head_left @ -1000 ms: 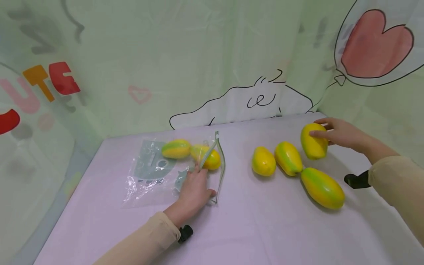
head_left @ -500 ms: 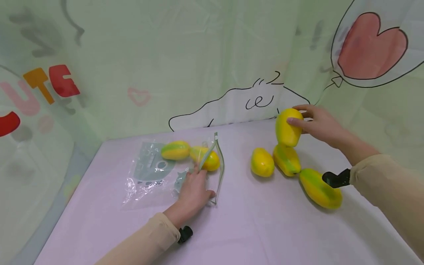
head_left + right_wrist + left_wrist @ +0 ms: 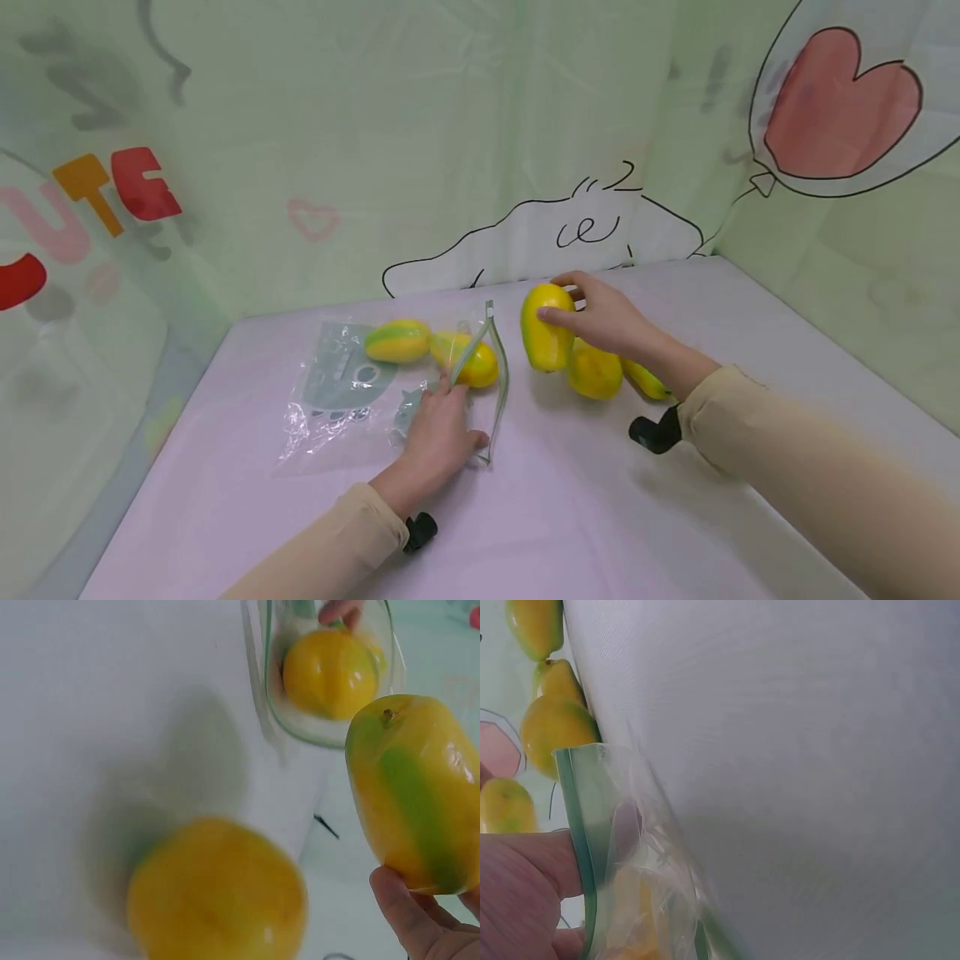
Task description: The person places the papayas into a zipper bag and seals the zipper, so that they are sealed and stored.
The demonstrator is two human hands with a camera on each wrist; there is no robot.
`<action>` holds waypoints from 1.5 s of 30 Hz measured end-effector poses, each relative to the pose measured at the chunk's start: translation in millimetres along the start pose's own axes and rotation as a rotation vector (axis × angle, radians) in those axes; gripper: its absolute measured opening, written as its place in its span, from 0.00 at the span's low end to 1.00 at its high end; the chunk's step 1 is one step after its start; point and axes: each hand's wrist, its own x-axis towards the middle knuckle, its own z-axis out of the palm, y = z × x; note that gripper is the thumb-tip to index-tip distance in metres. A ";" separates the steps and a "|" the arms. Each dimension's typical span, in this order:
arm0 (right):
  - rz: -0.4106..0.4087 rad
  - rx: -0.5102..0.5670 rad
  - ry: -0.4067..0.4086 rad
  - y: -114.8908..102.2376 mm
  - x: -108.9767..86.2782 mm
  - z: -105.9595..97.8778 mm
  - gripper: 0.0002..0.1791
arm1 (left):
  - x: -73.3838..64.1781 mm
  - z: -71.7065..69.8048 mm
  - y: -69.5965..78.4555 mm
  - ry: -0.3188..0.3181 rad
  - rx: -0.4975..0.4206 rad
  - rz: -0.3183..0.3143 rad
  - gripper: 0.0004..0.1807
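Note:
My right hand (image 3: 609, 318) grips a yellow-green papaya (image 3: 542, 337), raised above the table just right of the zip bag's mouth. The clear zip bag (image 3: 330, 437) lies flat on the left, its green-edged mouth standing open toward the right. Inside it are two papayas, one at the back (image 3: 397, 342) and one near the mouth (image 3: 477, 365). My left hand (image 3: 438, 425) is at the mouth, thumb and fingers spread apart against the film. Its thumb (image 3: 555, 859) crosses the green zip strip in the left wrist view.
A loose papaya (image 3: 596, 372) sits under my right wrist. Another papaya (image 3: 647, 381) is partly covered by the forearm. A lilac cloth (image 3: 540, 517) covers the table, and printed fabric curtains (image 3: 420, 150) enclose its back and sides.
My right hand has carried the papaya leftward, over the loose ones, to beside the bag's mouth. The forearm now hides the front right papaya. My left hand and the bag have stayed put.

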 end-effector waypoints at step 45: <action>0.055 0.316 -0.164 5.1 13.7 75.9 0.35 | -1.9 -22.5 6.7 0.018 -0.048 0.041 0.31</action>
